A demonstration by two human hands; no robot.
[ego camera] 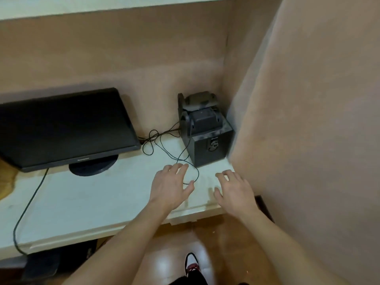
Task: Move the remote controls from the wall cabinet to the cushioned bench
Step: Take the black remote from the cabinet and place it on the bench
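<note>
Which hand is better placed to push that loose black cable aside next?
Left hand: the cable loops right beside its open fingers. The right hand is farther right, near the wall, away from the loop. No remote shows.

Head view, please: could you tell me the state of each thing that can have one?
Monitor: upright, screen dark.
Speaker: upright, dusty, smaller units stacked on top.
Cable: loose, looped on the shelf.
Left hand: open, fingers spread, holding nothing.
Right hand: open, holding nothing.
Remotes: none in view.
</note>
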